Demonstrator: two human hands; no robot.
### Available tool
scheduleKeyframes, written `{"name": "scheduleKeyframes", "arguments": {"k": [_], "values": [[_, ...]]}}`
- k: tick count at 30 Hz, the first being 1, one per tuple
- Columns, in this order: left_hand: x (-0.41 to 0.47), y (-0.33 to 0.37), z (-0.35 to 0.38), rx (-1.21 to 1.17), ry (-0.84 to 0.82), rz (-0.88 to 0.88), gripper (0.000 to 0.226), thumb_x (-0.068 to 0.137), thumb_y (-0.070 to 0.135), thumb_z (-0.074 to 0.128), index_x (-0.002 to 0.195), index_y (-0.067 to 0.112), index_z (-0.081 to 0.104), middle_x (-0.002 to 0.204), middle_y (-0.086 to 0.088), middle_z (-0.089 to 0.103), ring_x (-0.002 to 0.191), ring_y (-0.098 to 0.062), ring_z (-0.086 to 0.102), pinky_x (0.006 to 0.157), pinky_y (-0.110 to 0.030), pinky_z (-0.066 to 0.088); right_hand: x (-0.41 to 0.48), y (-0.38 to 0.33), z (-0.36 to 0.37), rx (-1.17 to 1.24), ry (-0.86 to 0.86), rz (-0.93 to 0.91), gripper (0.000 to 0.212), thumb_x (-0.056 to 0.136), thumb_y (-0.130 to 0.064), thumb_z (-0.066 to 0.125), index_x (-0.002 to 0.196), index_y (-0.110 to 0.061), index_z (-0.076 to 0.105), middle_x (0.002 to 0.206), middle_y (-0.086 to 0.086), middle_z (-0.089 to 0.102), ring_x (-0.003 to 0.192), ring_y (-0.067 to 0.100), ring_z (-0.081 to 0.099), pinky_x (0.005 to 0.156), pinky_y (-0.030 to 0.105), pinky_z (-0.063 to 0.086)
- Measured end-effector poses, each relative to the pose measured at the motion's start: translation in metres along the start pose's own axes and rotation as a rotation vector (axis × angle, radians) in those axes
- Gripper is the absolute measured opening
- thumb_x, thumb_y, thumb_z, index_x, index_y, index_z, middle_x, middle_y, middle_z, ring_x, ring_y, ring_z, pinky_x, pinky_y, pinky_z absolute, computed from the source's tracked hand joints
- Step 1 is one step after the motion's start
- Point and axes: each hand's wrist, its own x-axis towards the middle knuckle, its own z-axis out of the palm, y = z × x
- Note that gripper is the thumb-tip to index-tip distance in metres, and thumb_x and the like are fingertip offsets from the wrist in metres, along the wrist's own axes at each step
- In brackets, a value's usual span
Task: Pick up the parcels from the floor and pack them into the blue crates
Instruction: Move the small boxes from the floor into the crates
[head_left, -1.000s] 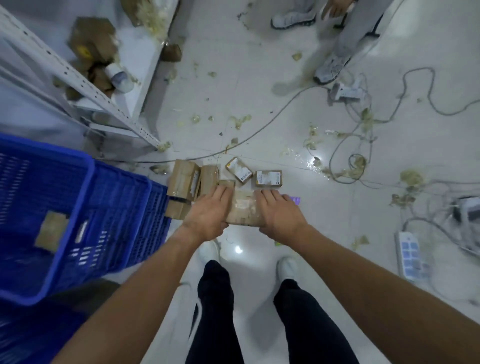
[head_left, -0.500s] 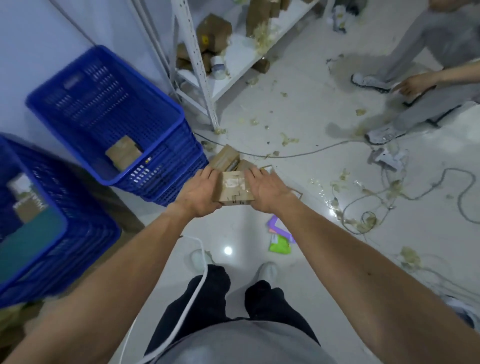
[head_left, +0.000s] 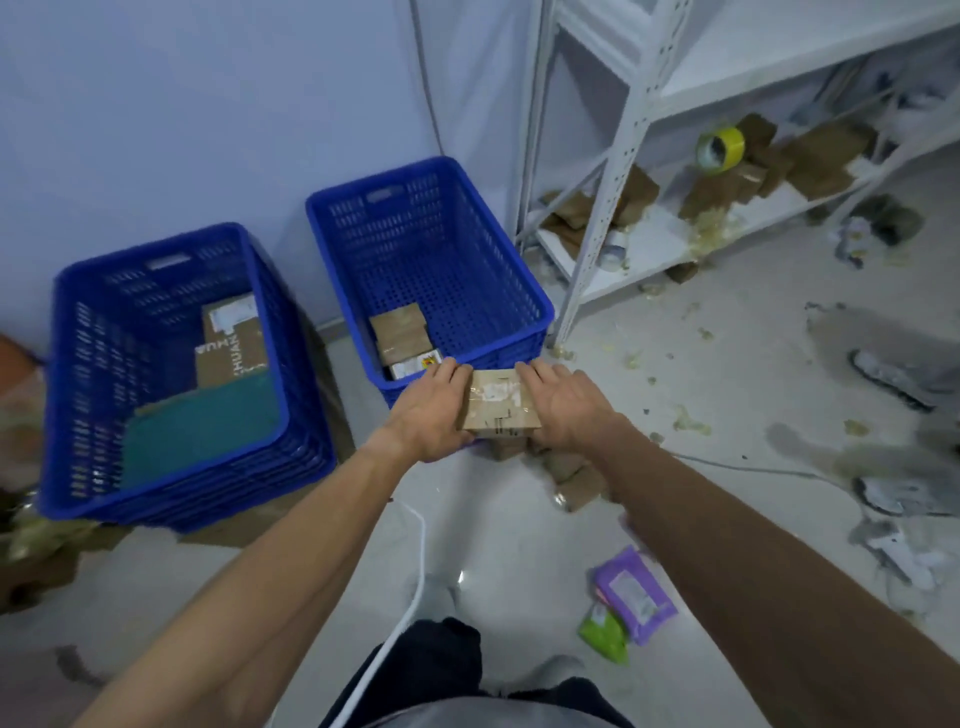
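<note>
I hold a brown taped cardboard parcel (head_left: 497, 402) between my left hand (head_left: 431, 410) and my right hand (head_left: 566, 405), just in front of the near rim of the right blue crate (head_left: 524, 291). That crate holds a few brown parcels (head_left: 400, 332) at its near end. The left blue crate (head_left: 72, 374) contains cardboard parcels (head_left: 231, 348) and a teal flat packet (head_left: 202, 426). More brown parcels (head_left: 574, 480) lie on the floor under my right forearm, partly hidden.
A white metal shelf rack (head_left: 618, 171) stands right of the crates, with cardboard boxes and a yellow tape roll (head_left: 719, 148). Purple and green packets (head_left: 631, 597) lie on the floor. A white cable (head_left: 415, 587) runs by my legs. Scraps litter the floor at right.
I lifted the parcel from the floor pile and turned left with it. The crates have come into full view and the parcel now sits at the right crate's near rim.
</note>
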Motion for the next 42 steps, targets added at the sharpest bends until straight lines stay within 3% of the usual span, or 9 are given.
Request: {"name": "scheduleKeyframes", "arguments": {"k": [4,9,18,27,34,42], "values": [[0.002,-0.053,-0.024,-0.001,0.042,-0.052,0.093,0.068,0.048,0.083,0.141,0.014,0.037,0.131,-0.003,0.044,0.119,-0.021,0.046,0.100,-0.039,0.045,0.051,-0.034,-0.023,-0.054,0.042,-0.067,0.095,0.077,-0.045,0.070,0.150,-0.015,0.018,0.136,0.005,0.037,0.118,0.027,0.047,0.097,0.042,0.043],[0.004,-0.106,-0.041,0.007,0.075,-0.107,0.084,0.068,0.047,0.083,0.134,0.015,0.041,0.125,-0.003,0.044,0.112,-0.021,0.047,0.092,-0.035,0.047,0.102,-0.067,-0.039,-0.131,0.043,-0.130,0.097,0.076,-0.042,0.074,0.151,-0.017,0.016,0.139,0.003,0.037,0.117,0.024,0.048,0.094,0.040,0.046],[0.040,-0.157,-0.033,0.001,0.107,-0.198,0.078,0.073,0.049,0.077,0.132,0.012,0.042,0.125,-0.005,0.047,0.109,-0.020,0.048,0.089,-0.034,0.052,0.191,-0.069,-0.046,-0.189,0.000,-0.254,0.106,0.073,-0.045,0.075,0.152,-0.016,0.010,0.141,0.004,0.033,0.120,0.024,0.048,0.095,0.040,0.047],[0.122,-0.182,-0.026,0.004,-0.046,-0.382,0.074,0.071,0.044,0.078,0.129,0.012,0.044,0.119,-0.006,0.046,0.104,-0.023,0.052,0.086,-0.038,0.051,0.298,-0.034,-0.033,-0.171,-0.113,-0.412,0.104,0.076,-0.050,0.072,0.151,-0.014,0.009,0.141,0.006,0.030,0.121,0.025,0.046,0.096,0.041,0.045],[0.179,-0.197,0.002,0.004,-0.157,-0.486,0.072,0.073,0.039,0.079,0.127,0.009,0.042,0.125,-0.009,0.043,0.110,-0.025,0.049,0.094,-0.040,0.047,0.364,-0.005,-0.014,-0.160,-0.191,-0.501,0.108,0.077,-0.050,0.074,0.153,-0.010,0.008,0.145,0.010,0.029,0.123,0.028,0.046,0.096,0.044,0.044],[0.220,-0.214,0.062,0.037,-0.288,-0.445,0.075,0.078,0.045,0.076,0.134,0.010,0.040,0.130,-0.010,0.045,0.108,-0.029,0.054,0.090,-0.042,0.046,0.395,0.016,0.050,-0.105,-0.326,-0.444,0.105,0.077,-0.047,0.075,0.153,-0.011,0.011,0.140,0.009,0.030,0.121,0.028,0.047,0.096,0.044,0.045]]}}
